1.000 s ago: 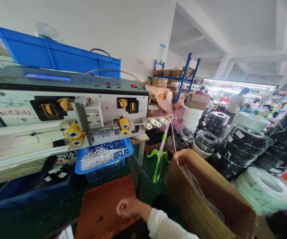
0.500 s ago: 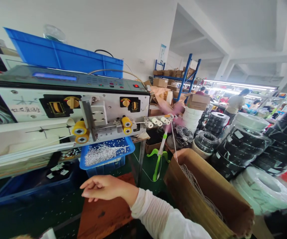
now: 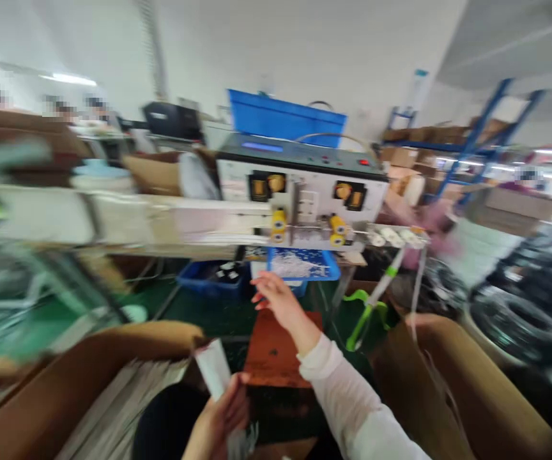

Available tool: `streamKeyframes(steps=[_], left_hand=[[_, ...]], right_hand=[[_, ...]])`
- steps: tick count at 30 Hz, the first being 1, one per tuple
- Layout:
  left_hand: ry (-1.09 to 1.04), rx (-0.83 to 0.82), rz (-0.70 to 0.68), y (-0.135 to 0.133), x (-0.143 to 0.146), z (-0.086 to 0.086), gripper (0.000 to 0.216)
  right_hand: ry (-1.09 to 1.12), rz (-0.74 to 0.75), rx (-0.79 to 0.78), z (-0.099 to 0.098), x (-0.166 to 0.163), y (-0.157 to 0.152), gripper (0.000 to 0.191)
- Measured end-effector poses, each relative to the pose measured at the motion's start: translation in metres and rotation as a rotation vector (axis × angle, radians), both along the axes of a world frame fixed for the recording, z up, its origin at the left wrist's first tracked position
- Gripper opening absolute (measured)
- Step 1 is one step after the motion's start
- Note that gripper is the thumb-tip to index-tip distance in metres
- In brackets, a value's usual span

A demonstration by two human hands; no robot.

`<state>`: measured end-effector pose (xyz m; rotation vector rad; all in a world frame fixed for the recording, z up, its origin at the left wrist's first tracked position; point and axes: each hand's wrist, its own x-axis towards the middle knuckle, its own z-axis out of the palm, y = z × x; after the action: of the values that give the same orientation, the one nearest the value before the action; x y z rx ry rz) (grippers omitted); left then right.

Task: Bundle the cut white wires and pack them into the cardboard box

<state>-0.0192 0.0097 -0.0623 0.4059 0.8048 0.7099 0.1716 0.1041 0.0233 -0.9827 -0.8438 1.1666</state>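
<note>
My left hand (image 3: 223,412) is at the lower middle, its fingers closed round a white bundle (image 3: 213,369). The bundle's flat upper end sticks up past the thumb, and thin frayed strands show below the hand; blur hides its exact kind. My right hand (image 3: 278,300), in a white sleeve, reaches forward with fingers stretched and apart, holding nothing. Just beyond it is a blue tray (image 3: 336,271) of small white bits. Above the tray stands a wire-cutting machine (image 3: 237,172) with yellow rollers, white wire passing through it.
An orange-brown board (image 3: 276,358) lies below my right hand. A cardboard box (image 3: 41,396) of long pale strands stands at lower left, another box (image 3: 491,383) at right. A green-legged stand (image 3: 367,319) is beside the machine. Black coils (image 3: 510,326) are stacked far right.
My view has swung left, so the machine now appears further right and smaller. My left hand and the white bundle have come into fuller view; my right hand's fingers are now raised and spread.
</note>
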Motion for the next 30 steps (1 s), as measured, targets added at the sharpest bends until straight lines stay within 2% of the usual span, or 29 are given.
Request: streamKeyframes(steps=[4, 8, 11, 19, 30], left_hand=[[-0.156, 0.092, -0.013, 0.000, 0.005, -0.003, 0.054], [-0.205, 0.131, -0.010, -0.003, -0.001, -0.018, 0.051], [-0.231, 0.136, -0.014, -0.006, -0.005, -0.022, 0.049], [-0.248, 0.145, -0.019, -0.003, -0.011, -0.016, 0.047], [-0.210, 0.165, 0.025, -0.008, -0.011, -0.006, 0.044]], right_hand=[[0.075, -0.054, 0.007, 0.000, -0.003, 0.020, 0.050], [0.144, -0.107, -0.023, 0.004, -0.006, 0.036, 0.048], [0.187, -0.124, -0.045, 0.012, -0.010, 0.044, 0.044], [0.281, -0.176, -0.044, 0.024, -0.022, 0.067, 0.032], [0.370, -0.209, 0.018, 0.023, -0.031, 0.079, 0.037]])
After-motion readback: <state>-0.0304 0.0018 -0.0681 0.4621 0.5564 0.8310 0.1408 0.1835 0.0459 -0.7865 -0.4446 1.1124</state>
